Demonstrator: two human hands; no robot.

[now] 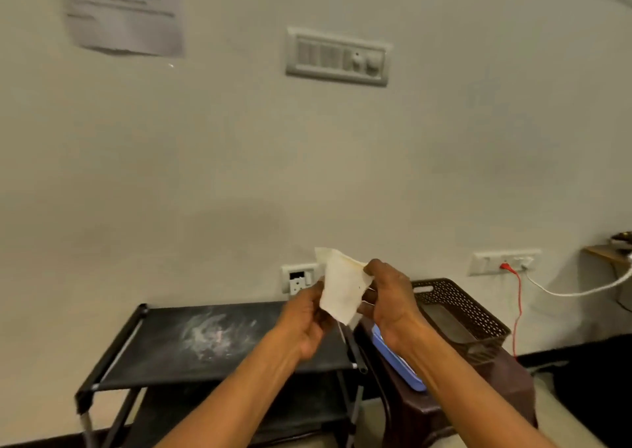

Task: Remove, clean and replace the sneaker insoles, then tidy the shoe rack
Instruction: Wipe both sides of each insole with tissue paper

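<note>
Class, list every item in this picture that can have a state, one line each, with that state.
Thin white wipe: unfolded, held up between both hands.
Left hand: fingers pinch the wipe's left side.
Right hand: fingers pinch its right side.
Black fabric-shelved shoe rack: top shelf smeared with pale dust.
Brown perforated plastic basket: upright on a dark brown stool.
Red cable: plugged into a wall socket.

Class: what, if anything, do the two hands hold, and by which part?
A white wipe, held between both: the left hand pinches its left edge, the right hand its right edge.
</note>
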